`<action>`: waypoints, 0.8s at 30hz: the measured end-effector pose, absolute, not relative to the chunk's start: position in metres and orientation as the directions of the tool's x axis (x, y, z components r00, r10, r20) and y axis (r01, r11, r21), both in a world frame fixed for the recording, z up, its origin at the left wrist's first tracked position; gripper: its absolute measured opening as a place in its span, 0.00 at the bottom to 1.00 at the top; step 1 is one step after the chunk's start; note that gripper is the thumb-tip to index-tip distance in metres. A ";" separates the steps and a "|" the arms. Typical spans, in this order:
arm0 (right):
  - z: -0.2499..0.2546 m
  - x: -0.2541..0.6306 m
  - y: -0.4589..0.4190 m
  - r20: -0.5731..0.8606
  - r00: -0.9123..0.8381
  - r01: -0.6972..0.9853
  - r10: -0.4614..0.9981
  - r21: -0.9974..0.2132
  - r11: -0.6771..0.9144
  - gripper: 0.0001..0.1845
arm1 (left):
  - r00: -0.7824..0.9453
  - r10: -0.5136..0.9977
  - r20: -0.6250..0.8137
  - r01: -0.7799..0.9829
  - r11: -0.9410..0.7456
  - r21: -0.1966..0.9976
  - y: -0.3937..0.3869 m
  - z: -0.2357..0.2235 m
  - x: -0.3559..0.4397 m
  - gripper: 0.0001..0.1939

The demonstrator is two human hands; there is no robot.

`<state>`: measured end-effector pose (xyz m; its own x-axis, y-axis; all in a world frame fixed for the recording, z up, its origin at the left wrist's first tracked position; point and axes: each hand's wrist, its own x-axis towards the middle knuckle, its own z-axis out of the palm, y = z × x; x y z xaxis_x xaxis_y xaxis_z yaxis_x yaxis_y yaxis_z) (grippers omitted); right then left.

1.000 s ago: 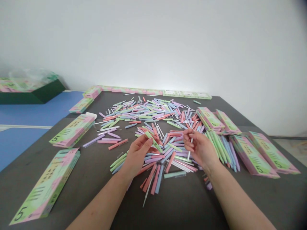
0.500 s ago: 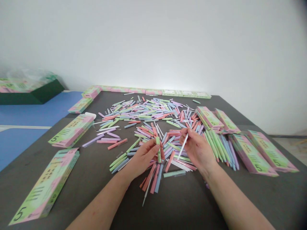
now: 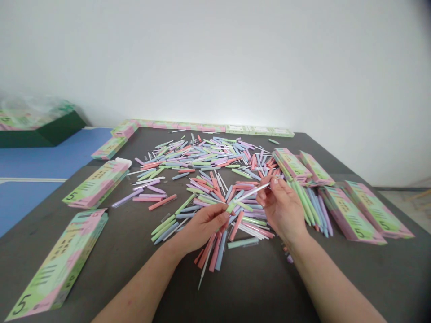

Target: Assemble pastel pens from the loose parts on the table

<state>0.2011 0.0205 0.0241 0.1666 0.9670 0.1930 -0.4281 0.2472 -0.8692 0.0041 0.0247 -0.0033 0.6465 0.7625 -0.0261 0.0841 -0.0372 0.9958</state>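
Between the thumb and fingers of my left hand (image 3: 204, 224) is a light green pen barrel (image 3: 231, 207), pointing up to the right. My right hand (image 3: 283, 206) pinches a thin white pen refill (image 3: 255, 190) at its upper right end. The refill slants down to the left, and its lower end is at the open end of the barrel; I cannot tell how far inside it is. Below both hands lies a pile of pastel pen parts (image 3: 208, 190) in pink, purple, blue and green. A loose refill (image 3: 203, 273) sticks out toward me.
Printed pen boxes stand along the left side (image 3: 55, 264), the right side (image 3: 353, 215) and the back edge (image 3: 188, 126) of the dark table (image 3: 256, 287). Sorted green pens (image 3: 305, 204) lie by the right boxes. A dark green bin (image 3: 60, 128) stands on a blue surface at far left.
The green barrel has turned from upright to slanting right. The refill has swung from steep to nearly level, and its end has come to the barrel. The view has shifted slightly.
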 end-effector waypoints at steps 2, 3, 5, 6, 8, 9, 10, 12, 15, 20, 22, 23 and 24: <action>0.023 0.201 0.021 0.191 0.157 -0.429 0.969 -0.870 0.241 0.09 | 0.643 0.765 -0.048 0.086 -0.010 0.996 0.024 -0.004 0.004 0.13; 0.023 0.201 0.021 0.186 0.149 -0.429 0.971 -0.873 0.233 0.09 | 0.643 0.764 -0.059 0.092 -0.001 0.996 0.024 -0.004 0.004 0.13; 0.022 0.200 0.020 0.173 0.122 -0.420 0.977 -0.883 0.208 0.09 | 0.642 0.764 -0.063 0.103 -0.005 0.995 0.024 -0.003 0.004 0.14; 0.020 0.199 0.019 0.166 0.103 -0.411 0.981 -0.891 0.194 0.10 | 0.642 0.764 -0.060 0.108 -0.013 0.994 0.024 -0.003 0.004 0.14; 0.017 0.198 0.018 0.153 0.057 -0.379 0.987 -0.911 0.163 0.10 | 0.645 0.762 -0.055 0.112 -0.024 0.993 0.024 -0.002 0.004 0.15; 0.015 0.197 0.018 0.148 0.030 -0.354 0.988 -0.923 0.149 0.10 | 0.646 0.762 -0.053 0.110 -0.025 0.994 0.024 -0.002 0.004 0.15; 0.012 0.196 0.017 0.145 0.000 -0.324 0.989 -0.936 0.137 0.10 | 0.646 0.761 -0.051 0.108 -0.026 0.994 0.024 -0.001 0.005 0.15; 0.006 0.195 0.017 0.135 -0.067 -0.263 0.989 -0.958 0.113 0.11 | 0.648 0.760 -0.054 0.108 -0.022 0.994 0.024 -0.001 0.005 0.15; -0.002 0.193 0.017 0.125 -0.141 -0.228 0.982 -0.969 0.091 0.12 | 0.646 0.761 -0.068 0.113 -0.007 0.994 0.023 -0.001 0.005 0.16; -0.001 0.192 0.018 0.087 -0.169 -0.300 0.982 -0.953 0.033 0.11 | 0.648 0.757 -0.087 0.092 0.035 0.995 0.023 -0.002 0.005 0.15; 0.003 0.192 0.017 0.069 -0.162 -0.333 0.984 -0.943 0.011 0.10 | 0.649 0.756 -0.088 0.073 0.053 0.996 0.023 -0.004 0.005 0.15; 0.005 0.192 0.017 0.066 -0.155 -0.347 0.986 -0.938 0.008 0.10 | 0.649 0.756 -0.090 0.065 0.062 0.996 0.023 -0.004 0.005 0.16; 0.008 0.192 0.017 0.068 -0.147 -0.360 0.987 -0.933 0.011 0.11 | 0.649 0.755 -0.091 0.058 0.070 0.996 0.023 -0.005 0.005 0.16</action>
<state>0.1925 0.0166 0.0077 -0.1474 0.9867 0.0680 -0.3600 0.0105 -0.9329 0.0047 0.0227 -0.0045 0.6495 0.7549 -0.0910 0.0584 0.0698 0.9959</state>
